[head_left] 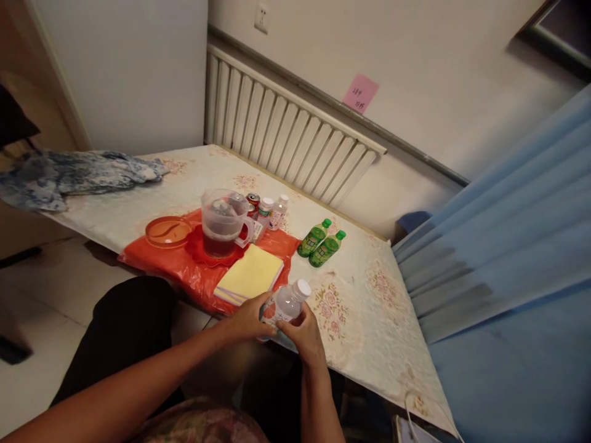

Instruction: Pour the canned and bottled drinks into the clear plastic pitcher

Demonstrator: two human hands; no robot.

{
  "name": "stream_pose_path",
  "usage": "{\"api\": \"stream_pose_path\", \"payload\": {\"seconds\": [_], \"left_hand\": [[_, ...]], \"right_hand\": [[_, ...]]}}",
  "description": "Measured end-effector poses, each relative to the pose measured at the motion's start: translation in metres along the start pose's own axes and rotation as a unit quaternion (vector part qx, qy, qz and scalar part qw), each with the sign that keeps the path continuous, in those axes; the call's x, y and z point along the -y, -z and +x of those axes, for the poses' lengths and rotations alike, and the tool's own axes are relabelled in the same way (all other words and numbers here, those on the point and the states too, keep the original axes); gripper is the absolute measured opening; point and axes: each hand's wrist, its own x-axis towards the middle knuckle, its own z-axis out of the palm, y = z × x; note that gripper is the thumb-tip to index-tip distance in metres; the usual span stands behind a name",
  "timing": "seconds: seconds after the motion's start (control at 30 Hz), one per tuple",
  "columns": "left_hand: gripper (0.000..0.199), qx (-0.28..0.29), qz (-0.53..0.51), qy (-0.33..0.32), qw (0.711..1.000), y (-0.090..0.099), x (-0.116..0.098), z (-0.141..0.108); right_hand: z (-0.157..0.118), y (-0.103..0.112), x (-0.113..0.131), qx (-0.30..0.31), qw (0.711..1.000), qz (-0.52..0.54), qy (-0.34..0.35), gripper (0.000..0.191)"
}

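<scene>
A clear bottle (287, 303) with a white cap and a printed label is held near the table's front edge. My left hand (252, 317) wraps its left side, and my right hand (305, 332) closes round its right side. Just beyond the hands lies a stack of yellow paper or cloth (252, 272) on a red plastic sheet (152, 258). A translucent pitcher (221, 224) with dark liquid stands on a red scalloped plate (196, 246), its handle towards the right. An orange round lid or dish (168, 232) is left of it.
Two green bottles (319, 242) stand right of the sheet. Behind the pitcher are a red can (253, 200) and white-capped bottles (278, 213). Patterned fabric (96, 173) covers the table's left end. A radiator (281, 123) and a blue curtain (498, 246) border the table.
</scene>
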Motion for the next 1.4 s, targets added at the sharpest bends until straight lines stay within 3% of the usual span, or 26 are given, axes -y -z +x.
{"api": "stream_pose_path", "payload": {"seconds": [0.13,0.23,0.33,0.47,0.6,0.73,0.93,1.1,1.4], "left_hand": [[0.081,0.023,0.017,-0.027,0.999,-0.005,0.009,0.010],[0.074,-0.043,0.123,-0.033,0.991,-0.001,0.023,0.024],[0.053,-0.106,0.250,-0.044,0.961,0.011,0.041,0.043],[0.048,-0.140,0.397,-0.060,0.905,0.031,0.066,0.069],[0.045,-0.160,0.483,-0.062,0.859,0.041,0.087,0.082],[0.048,-0.158,0.525,-0.074,0.833,0.042,0.097,0.082],[0.045,-0.174,0.533,-0.095,0.822,0.041,0.094,0.078],[0.042,-0.184,0.511,-0.099,0.834,0.042,0.092,0.077],[0.041,-0.187,0.520,-0.103,0.827,0.042,0.092,0.076]], "right_hand": [[0.004,0.015,-0.005,-0.040,0.999,-0.027,0.001,0.050],[0.008,0.032,-0.009,-0.070,0.997,-0.026,0.008,0.049],[0.014,0.051,-0.013,-0.119,0.992,-0.047,0.024,0.046],[0.027,0.075,-0.018,-0.175,0.981,-0.069,0.040,0.045],[0.044,0.098,-0.022,-0.233,0.968,-0.084,0.048,0.046],[0.065,0.119,-0.025,-0.270,0.957,-0.096,0.052,0.052],[0.101,0.144,-0.030,-0.309,0.939,-0.139,0.052,0.051],[0.134,0.161,-0.040,-0.343,0.922,-0.167,0.057,0.053],[0.181,0.173,-0.048,-0.369,0.902,-0.213,0.071,0.057]]}}
